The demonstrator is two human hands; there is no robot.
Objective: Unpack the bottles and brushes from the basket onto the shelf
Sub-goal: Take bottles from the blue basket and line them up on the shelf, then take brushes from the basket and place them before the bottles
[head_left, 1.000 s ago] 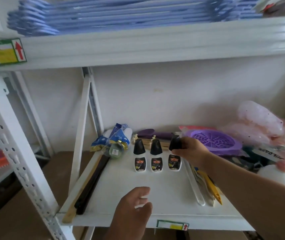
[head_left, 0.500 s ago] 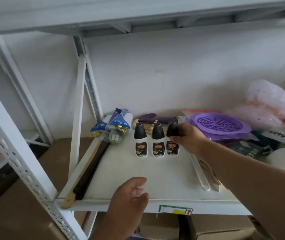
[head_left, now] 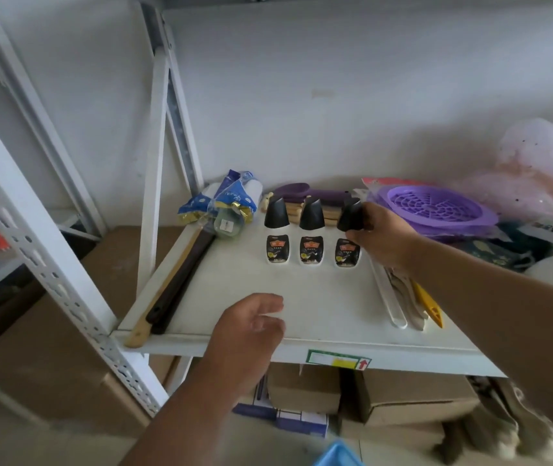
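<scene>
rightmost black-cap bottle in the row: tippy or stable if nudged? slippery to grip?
The rightmost bottle looks likely to tip: narrow base, and its tall slanted black cap puts bulk up high. It is probably light, being small and plastic-looking. The cap seems smooth, so a grip there may slip; the right hand wraps its fingers round cap and body. Neighbours stand close, so it could knock them over.

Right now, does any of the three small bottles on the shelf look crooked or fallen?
Nothing stands out. The left bottle, middle bottle and right bottle stand upright in an even row; the right hand grips the right bottle's black cap.
</scene>
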